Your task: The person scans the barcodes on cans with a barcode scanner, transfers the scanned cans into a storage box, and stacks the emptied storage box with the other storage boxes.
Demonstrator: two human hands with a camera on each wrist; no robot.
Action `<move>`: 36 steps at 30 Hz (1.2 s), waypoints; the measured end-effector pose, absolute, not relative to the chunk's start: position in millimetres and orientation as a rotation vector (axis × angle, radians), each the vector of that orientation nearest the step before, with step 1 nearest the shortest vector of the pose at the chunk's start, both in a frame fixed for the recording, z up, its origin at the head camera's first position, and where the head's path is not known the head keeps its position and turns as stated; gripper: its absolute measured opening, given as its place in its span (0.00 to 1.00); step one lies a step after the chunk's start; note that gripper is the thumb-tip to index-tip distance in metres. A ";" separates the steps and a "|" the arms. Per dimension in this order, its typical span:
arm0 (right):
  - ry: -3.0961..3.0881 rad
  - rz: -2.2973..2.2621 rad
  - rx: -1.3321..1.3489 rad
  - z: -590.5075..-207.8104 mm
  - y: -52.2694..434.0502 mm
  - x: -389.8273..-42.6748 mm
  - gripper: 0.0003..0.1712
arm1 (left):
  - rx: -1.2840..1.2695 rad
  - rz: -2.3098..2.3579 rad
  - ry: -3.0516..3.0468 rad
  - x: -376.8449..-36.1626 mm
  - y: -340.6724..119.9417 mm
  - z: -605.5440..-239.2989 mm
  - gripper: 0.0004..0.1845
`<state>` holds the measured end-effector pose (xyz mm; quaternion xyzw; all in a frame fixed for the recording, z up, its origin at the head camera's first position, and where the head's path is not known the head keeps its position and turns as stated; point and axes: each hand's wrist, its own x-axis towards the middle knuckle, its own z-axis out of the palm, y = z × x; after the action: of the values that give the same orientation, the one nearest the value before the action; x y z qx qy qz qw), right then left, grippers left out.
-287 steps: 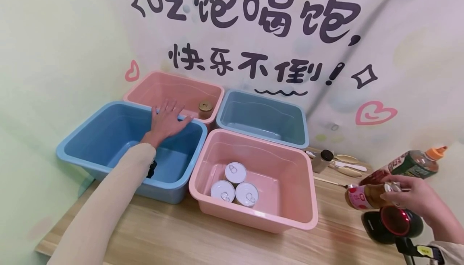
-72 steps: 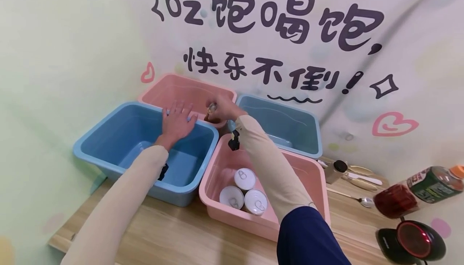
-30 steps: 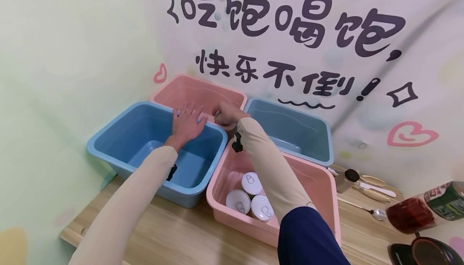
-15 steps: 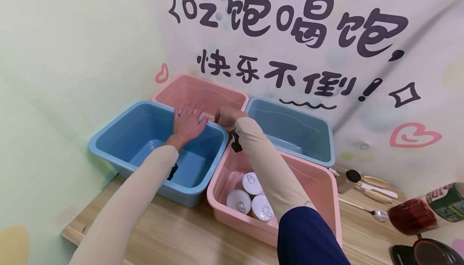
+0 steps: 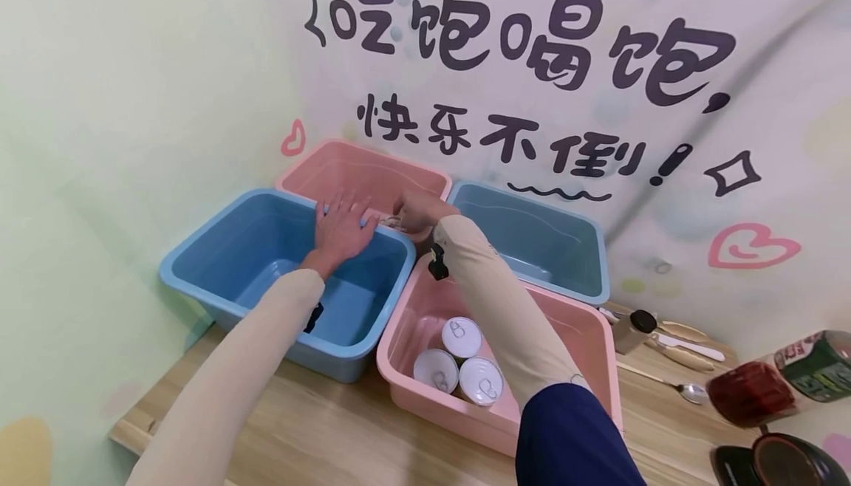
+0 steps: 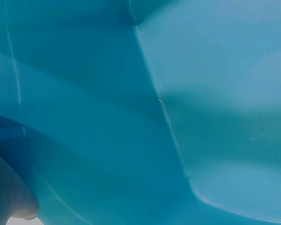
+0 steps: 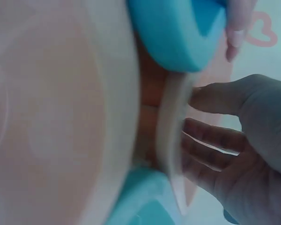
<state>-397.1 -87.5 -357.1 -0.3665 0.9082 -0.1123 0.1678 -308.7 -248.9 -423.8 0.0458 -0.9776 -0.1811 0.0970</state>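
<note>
My left hand [image 5: 342,224] lies flat with its fingers spread on the far rim of the front-left blue tub [image 5: 199,264]; the left wrist view shows only that tub's blue inside [image 6: 201,117]. My right hand [image 5: 412,209] reaches across to the near rim of the back-left pink tub [image 5: 362,157], knuckles up. In the right wrist view that hand [image 7: 225,136] has its thumb and fingers loosely extended toward the pink rim [image 7: 171,140], and nothing shows between them. A small shiny piece [image 5: 392,221] glints just under the hand; the rest of it is hidden.
Three silver cans [image 5: 459,360] stand in the front pink tub [image 5: 598,353]. A blue tub [image 5: 532,231] sits at the back right. A small shaker [image 5: 631,329], a spoon [image 5: 691,394], two lying bottles [image 5: 784,382] and a scanner [image 5: 778,464] lie at the right.
My right hand, which held a bottle over the scanner 9.6 s ago, has crossed to the back pink tub and sunk slightly at its rim. The left hand stays put.
</note>
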 end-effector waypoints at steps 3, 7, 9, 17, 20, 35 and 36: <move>2.595 -0.365 -1.073 -348.5 -81.9 -393.5 0.25 | 0.140 -0.524 -2.896 -308.2 -249.4 -423.4 0.32; 2.568 -0.476 -1.153 -335.4 -71.7 -388.4 0.22 | 0.132 -0.535 -2.891 -307.1 -251.4 -423.0 0.32; 2.545 -0.546 -1.218 -329.0 -65.4 -384.6 0.18 | 0.126 -0.541 -2.884 -306.7 -252.6 -423.5 0.31; 2.558 -0.611 -1.362 -315.1 -28.5 -359.3 0.22 | 0.107 -0.553 -2.882 -306.8 -254.3 -426.5 0.32; 2.598 -0.555 -1.313 -313.4 -10.3 -347.1 0.30 | 0.104 -0.559 -2.894 -306.6 -253.1 -426.7 0.32; 2.514 -0.613 -1.250 -331.2 75.0 -292.5 0.34 | 0.098 -0.546 -2.886 -308.6 -246.2 -421.7 0.32; 2.505 -0.605 -1.245 -335.3 79.2 -289.7 0.35 | 0.094 -0.547 -2.885 -309.3 -245.9 -421.9 0.32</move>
<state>-289.7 79.2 -335.3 -0.4306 0.8668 -0.2093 0.1393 -309.3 -245.9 -421.9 0.0320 -0.9769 -0.1853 0.1019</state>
